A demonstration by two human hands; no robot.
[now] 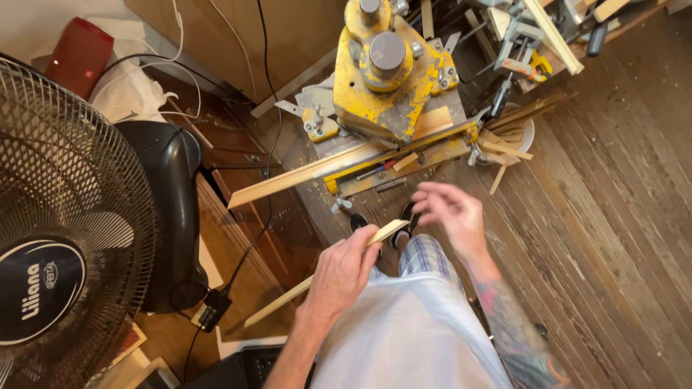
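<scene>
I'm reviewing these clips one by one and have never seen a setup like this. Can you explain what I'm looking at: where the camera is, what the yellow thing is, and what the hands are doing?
There is one picture, from a camera on the person's head, looking down at their own body and feet. No robot is involved, only two bare hands. The left hand grips a thin wooden strip that runs down to the left. The right hand is open in the air, holding nothing. Ahead stands a worn yellow machine with a long wooden strip lying across its front. A fan stands at the left, and wood offcuts lie at the right on the plank floor.
</scene>
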